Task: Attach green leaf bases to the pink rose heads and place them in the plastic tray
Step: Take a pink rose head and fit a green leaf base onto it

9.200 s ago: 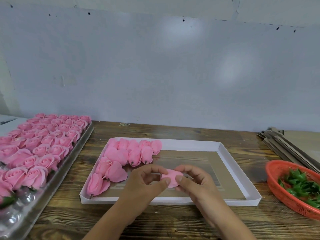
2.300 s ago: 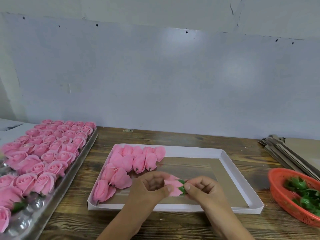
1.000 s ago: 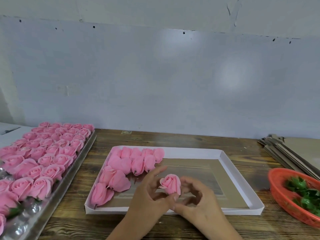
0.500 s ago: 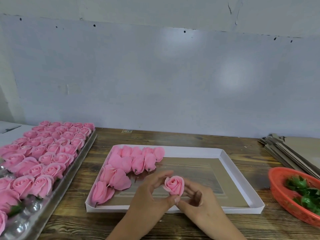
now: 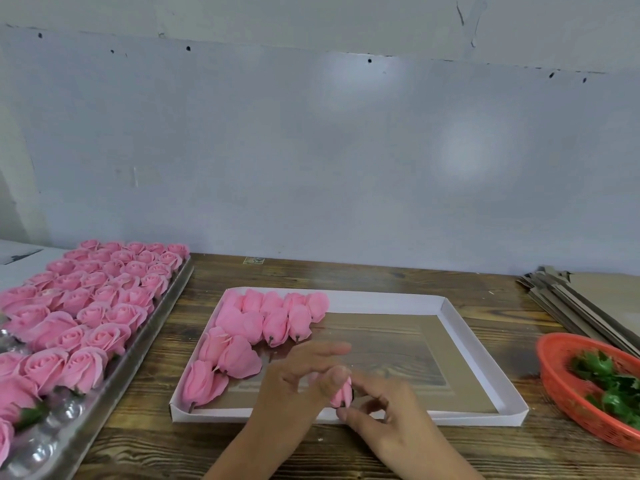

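Rose head: pinched between both hands, left hand and right hand, over white tray's near edge | long axis near-vertical, bloom now hidden; half a second ago it faced up | beyond: laid roses.

The light here is soft and even, and bright enough that I see the wood grain of the table plainly. Two pale glare patches sit on the grey wall above the white tray, one over its middle and one over its right end. Shadows under my hands are faint. My left hand and right hand are smeared with motion blur. The wall's upper seam bows, showing wide-angle bending towards the edges.
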Motion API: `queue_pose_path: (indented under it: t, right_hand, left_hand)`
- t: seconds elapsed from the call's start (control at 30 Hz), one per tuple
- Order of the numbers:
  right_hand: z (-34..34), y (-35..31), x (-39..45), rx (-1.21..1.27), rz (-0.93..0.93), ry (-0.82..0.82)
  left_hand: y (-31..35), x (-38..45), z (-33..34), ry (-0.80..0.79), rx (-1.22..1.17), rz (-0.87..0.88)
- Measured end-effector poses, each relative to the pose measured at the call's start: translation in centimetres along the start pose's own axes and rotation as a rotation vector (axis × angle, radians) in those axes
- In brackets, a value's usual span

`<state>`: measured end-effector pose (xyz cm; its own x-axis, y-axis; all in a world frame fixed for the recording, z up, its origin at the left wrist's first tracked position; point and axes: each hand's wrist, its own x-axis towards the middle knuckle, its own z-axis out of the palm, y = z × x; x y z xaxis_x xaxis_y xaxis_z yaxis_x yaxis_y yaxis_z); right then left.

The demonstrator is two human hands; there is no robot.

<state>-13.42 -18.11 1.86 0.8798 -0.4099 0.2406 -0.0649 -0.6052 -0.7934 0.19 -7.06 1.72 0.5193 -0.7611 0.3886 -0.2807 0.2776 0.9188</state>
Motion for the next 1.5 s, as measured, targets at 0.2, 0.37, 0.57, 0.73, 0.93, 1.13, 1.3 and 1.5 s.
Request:
queue_pose_path:
  t: [0.2, 0.37, 0.57, 0.73, 0.93, 1.13, 1.3, 1.5]
  right_hand:
    - [0.0, -0.2, -0.2, 0.035, -0.037, 0.002]
    - [0.2, 0.0, -0.3, 0.116, -0.054, 0.015]
    - [-0.1, 0.1, -0.1, 0.224, -0.022, 0.051]
    - [0.0, -0.2, -0.2, 0.075, -0.02, 0.029]
    - [0.2, -0.7, -0.3, 0.071, -0.071, -0.021]
    - [0.8, 0.1, -0.3, 0.16, -0.025, 0.019]
    - [0.3, 0.0, -0.1, 0.209, -0.053, 0.034]
    - [0.3, -0.2, -0.2, 0.121, -0.015, -0.005]
  left_hand:
    - [0.2, -0.2, 0.6, -0.09, -0.041, -0.027]
    - [0.2, -0.3, 0.7, -0.159, -0.045, -0.033]
    - [0.1, -0.3, 0.3, -0.186, 0.042, -0.088]
    - [0.7, -0.1, 0.0, -0.024, -0.142, -0.107]
    - [0.5, -0.2, 0.5, -0.099, -0.103, -0.118]
    - [0.1, -0.3, 0.5, -0.178, -0.039, -0.111]
    - [0.1, -0.4, 0.2, -0.197, -0.018, -0.128]
    - [1.0, -0.1, 0.2, -0.056, -0.124, -0.094]
